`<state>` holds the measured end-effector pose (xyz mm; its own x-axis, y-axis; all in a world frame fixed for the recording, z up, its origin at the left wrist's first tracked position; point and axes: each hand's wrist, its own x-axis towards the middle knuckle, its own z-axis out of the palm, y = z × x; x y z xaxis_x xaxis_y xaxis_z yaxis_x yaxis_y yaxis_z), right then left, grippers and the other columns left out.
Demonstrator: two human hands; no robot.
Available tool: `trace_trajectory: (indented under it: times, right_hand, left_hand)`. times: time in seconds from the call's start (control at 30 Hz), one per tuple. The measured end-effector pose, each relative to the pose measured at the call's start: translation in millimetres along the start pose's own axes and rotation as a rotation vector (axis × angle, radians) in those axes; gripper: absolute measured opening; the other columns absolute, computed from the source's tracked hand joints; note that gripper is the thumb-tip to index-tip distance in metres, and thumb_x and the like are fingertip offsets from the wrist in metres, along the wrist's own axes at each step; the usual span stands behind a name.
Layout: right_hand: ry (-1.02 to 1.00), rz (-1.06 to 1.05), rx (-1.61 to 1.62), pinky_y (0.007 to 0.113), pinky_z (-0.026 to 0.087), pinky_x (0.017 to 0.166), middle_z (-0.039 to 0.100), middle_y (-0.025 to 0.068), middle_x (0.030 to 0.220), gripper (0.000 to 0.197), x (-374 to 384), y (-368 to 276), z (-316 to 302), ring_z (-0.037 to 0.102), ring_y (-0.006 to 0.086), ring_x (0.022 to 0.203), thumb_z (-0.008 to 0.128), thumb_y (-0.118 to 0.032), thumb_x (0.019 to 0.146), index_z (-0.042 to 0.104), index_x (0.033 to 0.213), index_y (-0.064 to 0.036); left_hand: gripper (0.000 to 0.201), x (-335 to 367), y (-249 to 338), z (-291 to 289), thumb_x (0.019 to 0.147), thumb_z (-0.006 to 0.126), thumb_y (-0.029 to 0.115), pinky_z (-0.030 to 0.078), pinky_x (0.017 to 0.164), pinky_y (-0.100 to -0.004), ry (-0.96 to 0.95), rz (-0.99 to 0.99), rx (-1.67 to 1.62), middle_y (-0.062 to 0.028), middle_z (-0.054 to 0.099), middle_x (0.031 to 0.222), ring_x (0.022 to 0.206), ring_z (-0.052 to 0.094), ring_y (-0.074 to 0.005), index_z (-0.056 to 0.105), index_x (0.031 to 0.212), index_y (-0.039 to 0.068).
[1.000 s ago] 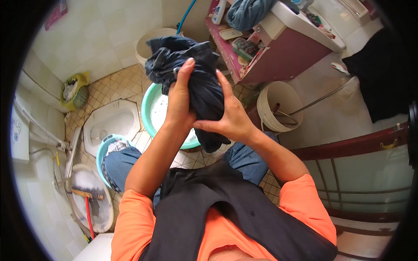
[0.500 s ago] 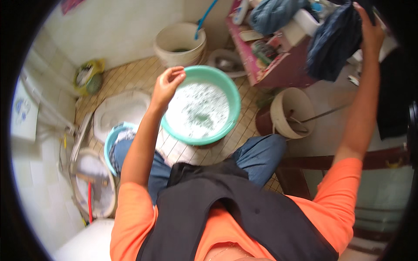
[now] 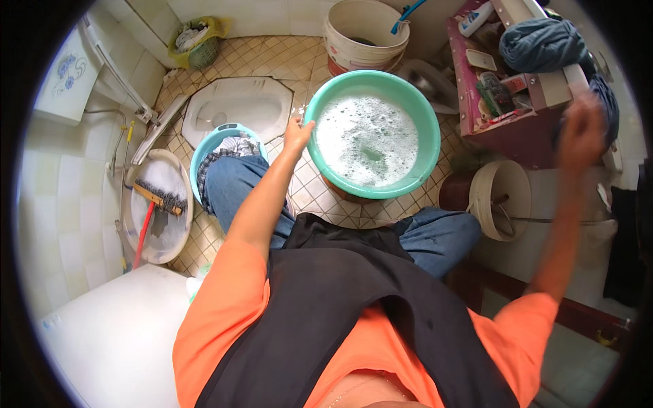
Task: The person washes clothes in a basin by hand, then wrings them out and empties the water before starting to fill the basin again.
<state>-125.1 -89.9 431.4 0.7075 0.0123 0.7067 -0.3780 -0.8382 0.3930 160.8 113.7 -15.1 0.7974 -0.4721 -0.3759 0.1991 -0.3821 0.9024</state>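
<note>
A green basin (image 3: 422,109) full of soapy water stands on the tiled floor in front of my knees. My left hand (image 3: 297,133) grips its left rim. My right hand (image 3: 582,128) is raised at the right and blurred, beside a pink shelf (image 3: 469,115). A dark blue garment (image 3: 604,98) hangs at the shelf's right end, just behind that hand; whether the fingers hold it is unclear. Another blue-grey cloth (image 3: 541,44) lies bunched on top of the shelf.
A small blue basin (image 3: 204,153) with checked cloth sits by my left knee, next to a squat toilet (image 3: 235,109). A white bucket (image 3: 364,30) stands behind the green basin, a beige bucket (image 3: 500,200) at right, a white tub (image 3: 160,231) with a brush at left.
Both hands held the dark garment over the basin; then my right hand carried it up to the shelf at right, and my left hand dropped to the basin's rim.
</note>
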Motion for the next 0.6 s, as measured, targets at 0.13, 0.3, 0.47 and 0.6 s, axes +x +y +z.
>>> trace_trajectory:
  times: [0.13, 0.3, 0.47, 0.6]
  right_hand:
    - [-0.712, 0.631, 0.439, 0.037, 0.04, 0.091, 0.058, 0.023, 0.107, 0.047, -175, -96, 100, 0.055, 0.0329, 0.103, 0.063, -0.034, 0.078, 0.056, 0.11, -0.0002]
    - [-0.859, 2.038, 1.346, 0.047, 0.04, 0.087, 0.05, 0.0144, 0.117, 0.06, -266, -170, 162, 0.05, 0.0326, 0.104, 0.067, -0.028, 0.074, 0.045, 0.121, 0.0008]
    - [-0.526, 1.996, 1.587, 0.04, 0.044, 0.081, 0.051, 0.0135, 0.098, 0.038, -300, -167, 179, 0.052, 0.029, 0.091, 0.05, 0.005, 0.069, 0.047, 0.107, 0.009]
    - [-0.634, 1.926, 1.539, 0.039, 0.043, 0.089, 0.053, 0.0149, 0.105, 0.047, -291, -142, 189, 0.052, 0.0315, 0.098, 0.048, 0.005, 0.064, 0.045, 0.111, 0.0095]
  left_hand:
    - [0.04, -3, -7, 22, 0.069, 0.069, 0.024, 0.047, 0.076, -0.0364, 0.119, 0.258, 0.061, -0.018, 0.062, 0.09, 0.084, 0.061, -0.0293, 0.055, 0.1, 0.002]
    - [0.033, -2, -10, 16, 0.067, 0.062, 0.012, 0.046, 0.073, -0.0399, 0.177, 0.289, -0.045, -0.0203, 0.061, 0.083, 0.082, 0.06, -0.0347, 0.053, 0.098, 0.004]
    - [0.036, -18, -1, 21, 0.063, 0.061, 0.009, 0.046, 0.075, -0.0364, 0.194, 0.204, -0.067, -0.0205, 0.061, 0.086, 0.082, 0.061, -0.0304, 0.056, 0.097, -0.002]
    - [0.043, -26, -8, 23, 0.063, 0.058, 0.007, 0.046, 0.08, -0.0367, 0.265, 0.182, -0.163, -0.0213, 0.061, 0.092, 0.09, 0.059, -0.0343, 0.055, 0.106, -0.002]
